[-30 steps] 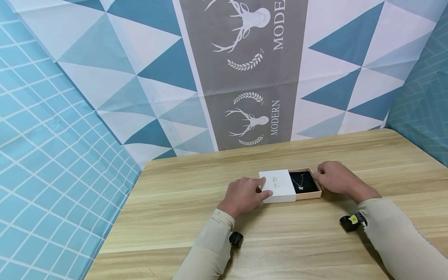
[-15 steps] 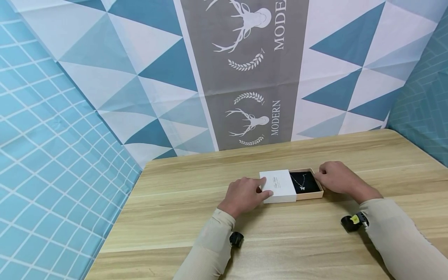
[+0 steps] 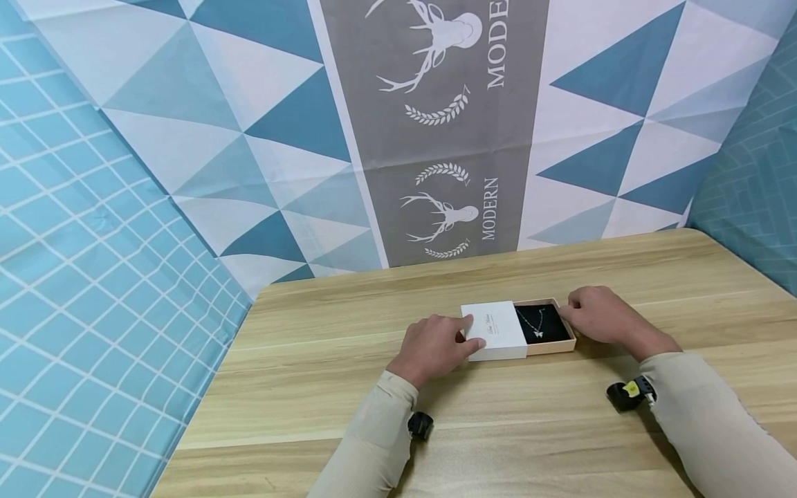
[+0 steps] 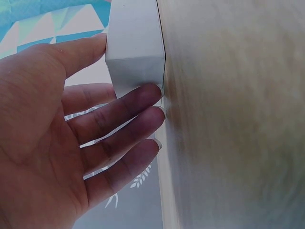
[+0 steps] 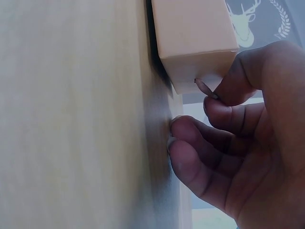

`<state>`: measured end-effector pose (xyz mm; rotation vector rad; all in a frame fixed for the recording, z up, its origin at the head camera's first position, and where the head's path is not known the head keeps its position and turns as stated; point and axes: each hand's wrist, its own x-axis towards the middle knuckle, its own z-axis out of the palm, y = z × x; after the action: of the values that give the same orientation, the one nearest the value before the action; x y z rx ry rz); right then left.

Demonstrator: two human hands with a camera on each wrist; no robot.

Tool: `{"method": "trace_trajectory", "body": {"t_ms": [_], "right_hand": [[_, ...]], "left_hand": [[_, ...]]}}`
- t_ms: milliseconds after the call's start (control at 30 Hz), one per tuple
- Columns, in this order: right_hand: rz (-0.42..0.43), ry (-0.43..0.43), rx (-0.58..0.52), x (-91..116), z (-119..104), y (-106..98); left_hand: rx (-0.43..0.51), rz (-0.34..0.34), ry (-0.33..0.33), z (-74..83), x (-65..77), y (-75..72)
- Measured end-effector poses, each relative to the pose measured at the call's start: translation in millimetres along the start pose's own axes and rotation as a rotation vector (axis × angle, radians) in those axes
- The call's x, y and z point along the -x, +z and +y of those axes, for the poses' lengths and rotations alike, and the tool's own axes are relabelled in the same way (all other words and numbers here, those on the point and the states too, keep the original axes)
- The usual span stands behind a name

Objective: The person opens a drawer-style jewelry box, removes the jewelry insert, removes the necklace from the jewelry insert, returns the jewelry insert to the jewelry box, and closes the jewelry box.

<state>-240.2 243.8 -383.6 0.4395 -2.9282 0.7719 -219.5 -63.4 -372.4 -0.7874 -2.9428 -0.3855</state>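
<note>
A white jewelry box sleeve (image 3: 498,349) with small printed lettering lies on the table, an inner drawer (image 3: 551,348) sticking out of its right end. On the drawer's black insert (image 3: 551,318) rests a silver chain necklace (image 3: 537,334) with a butterfly-shaped pendant. My left hand (image 3: 432,346) rests on the sleeve's left end, thumb and forefinger on top. In the left wrist view, its fairly straight fingers (image 4: 128,136) reach along the sleeve's end face. My right hand (image 3: 594,315) pinches a small ribbon pull tab (image 5: 205,88) on the drawer's peach end between thumb and forefinger.
The wooden table (image 3: 299,387) reaches back to a patterned cloth backdrop (image 3: 448,152). Blue gridded cloth (image 3: 93,290) hangs at the left, teal cloth (image 3: 753,187) at the right. A black wrist camera (image 3: 420,425) sits under the left sleeve cuff, another black camera (image 3: 624,397) under the right.
The drawer has slid slightly farther right out of the sleeve, the right hand moving along with it. Over the last half second hardly anything moves. The left hand stays on the sleeve.
</note>
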Motion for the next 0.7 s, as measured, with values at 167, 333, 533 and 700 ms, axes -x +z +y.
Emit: {"method": "trace_trajectory", "body": {"t_ms": [167, 333, 533, 700], "right_hand": [[0.003, -0.004, 0.001, 0.7, 0.5, -0.9], [0.003, 0.0, -0.002, 0.4, 0.9, -0.9], [0.003, 0.005, -0.005, 0.0, 0.9, -0.6], [0.003, 0.007, -0.003, 0.1, 2.1, -1.0]], "left_hand": [[0.002, -0.001, -0.002, 0.4, -0.3, 0.3], [-0.001, -0.008, -0.007, 0.7, 0.0, -0.3], [0.003, -0.014, -0.013, 1.2, 0.7, -1.3], [-0.003, -0.01, -0.008, 1.4, 0.3, -1.3]]}}
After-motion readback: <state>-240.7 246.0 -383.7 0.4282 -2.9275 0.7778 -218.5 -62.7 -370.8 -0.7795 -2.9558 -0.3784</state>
